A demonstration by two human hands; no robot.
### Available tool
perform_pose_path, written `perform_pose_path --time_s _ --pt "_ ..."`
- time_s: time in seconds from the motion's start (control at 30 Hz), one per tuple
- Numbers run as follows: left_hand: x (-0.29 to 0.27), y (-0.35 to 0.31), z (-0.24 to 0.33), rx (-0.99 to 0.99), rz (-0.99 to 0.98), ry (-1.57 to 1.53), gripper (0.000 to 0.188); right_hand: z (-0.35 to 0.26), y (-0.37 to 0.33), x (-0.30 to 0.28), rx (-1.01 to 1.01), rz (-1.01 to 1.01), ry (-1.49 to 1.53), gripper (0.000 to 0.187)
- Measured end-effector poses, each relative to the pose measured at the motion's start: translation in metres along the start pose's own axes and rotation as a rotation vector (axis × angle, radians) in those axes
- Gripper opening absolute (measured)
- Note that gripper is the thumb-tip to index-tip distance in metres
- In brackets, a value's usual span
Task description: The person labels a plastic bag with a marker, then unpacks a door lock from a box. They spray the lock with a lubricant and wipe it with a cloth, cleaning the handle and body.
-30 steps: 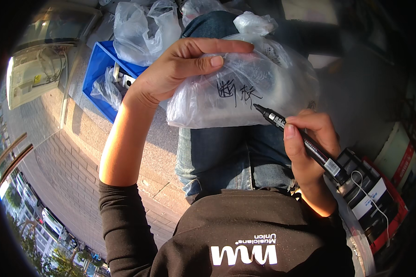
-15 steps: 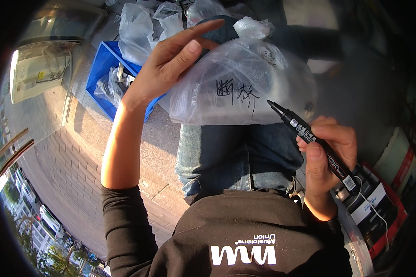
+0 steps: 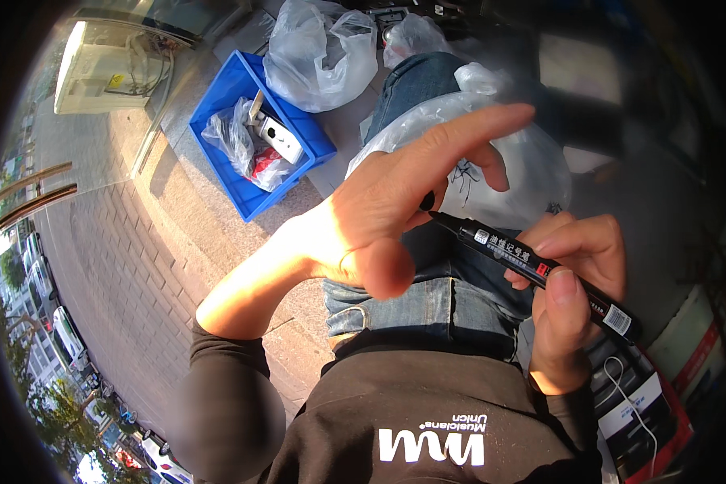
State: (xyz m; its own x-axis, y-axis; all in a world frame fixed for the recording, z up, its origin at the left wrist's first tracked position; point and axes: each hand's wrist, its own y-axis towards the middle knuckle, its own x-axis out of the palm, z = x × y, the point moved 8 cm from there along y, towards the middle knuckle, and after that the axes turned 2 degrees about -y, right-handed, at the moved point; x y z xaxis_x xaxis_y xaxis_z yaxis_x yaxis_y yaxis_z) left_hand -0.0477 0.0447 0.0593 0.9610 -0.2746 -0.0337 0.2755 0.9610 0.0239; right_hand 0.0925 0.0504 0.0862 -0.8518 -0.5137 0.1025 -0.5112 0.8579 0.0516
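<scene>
My right hand [image 3: 577, 278] grips an uncapped black marker [image 3: 504, 248], its tip pointing left. The tip sits beside a small black piece that looks like the marker cap [image 3: 427, 201], tucked in the curled fingers of my left hand [image 3: 387, 189]. The left index finger and thumb stick out from that hand. Whether tip and cap touch, I cannot tell. Beneath both hands, a translucent plastic bag [image 3: 536, 173] rests across my jeans [image 3: 403, 310]; its black handwriting is mostly hidden behind the left hand.
Left of my legs stands a blue plastic crate [image 3: 254, 206] containing a clear bag and a white item with black spots [image 3: 280, 139]. More plastic bags [image 3: 319, 68] lie beyond it. A white cable [image 3: 653, 403] trails over dark and red boxes at lower right.
My left hand has come off the bag's upper left and moved right and down to the marker tip. The marker has turned flatter and shifted slightly left and down.
</scene>
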Motion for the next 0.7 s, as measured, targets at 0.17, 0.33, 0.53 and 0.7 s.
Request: perform_pose_path --time_s 0.17,0.33,0.53,0.7 --pt "0.028 -0.001 0.019 0.267 -0.194 0.320 0.119 0.010 -0.002 0.003 0.115 -0.008 -0.089 0.018" --pt "0.044 -0.018 0.004 0.246 -0.123 0.470 0.068 0.048 -0.021 0.001 0.313 -0.137 0.160 0.027" --pt "0.062 -0.033 -0.006 0.130 -0.237 0.377 0.041 0.056 -0.045 -0.031 0.424 -0.270 -0.155 0.015" --pt "0.068 -0.036 0.009 0.321 -0.166 0.399 0.031 0.070 -0.075 -0.022 0.592 -0.254 0.217 0.016"
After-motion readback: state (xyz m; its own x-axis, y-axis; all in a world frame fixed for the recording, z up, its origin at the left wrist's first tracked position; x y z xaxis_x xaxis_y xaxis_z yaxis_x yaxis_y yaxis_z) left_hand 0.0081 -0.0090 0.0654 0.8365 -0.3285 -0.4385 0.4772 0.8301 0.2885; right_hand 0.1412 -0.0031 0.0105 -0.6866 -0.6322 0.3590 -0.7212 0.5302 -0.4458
